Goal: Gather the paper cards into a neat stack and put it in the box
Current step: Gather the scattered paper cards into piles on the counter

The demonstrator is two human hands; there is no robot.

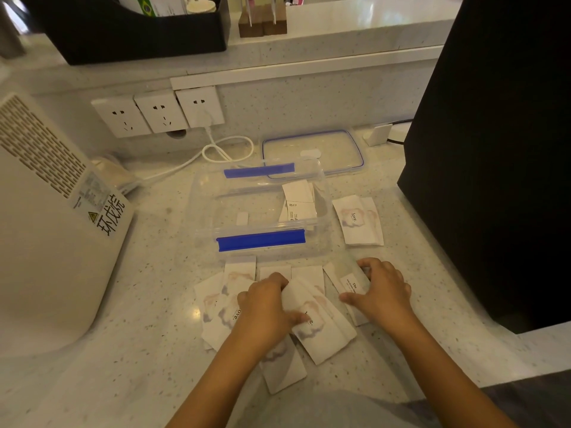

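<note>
Several white paper cards point(324, 335) with a pastel print and the word "love" lie scattered on the counter in front of a clear plastic box point(210, 205) with blue clips. A few cards point(298, 200) rest inside the box at its right end. Two more cards point(358, 220) lie to the right of the box. My left hand point(265, 307) grips a bunch of the scattered cards, thumb on top. My right hand point(383, 291) presses down on the cards at the right, fingers curled over their edge.
The box's clear lid point(340, 152) with a blue seal lies behind it. A white appliance point(46, 227) stands at the left. A large black object point(494, 149) stands at the right. A white cable point(216, 149) runs from the wall sockets point(160, 114).
</note>
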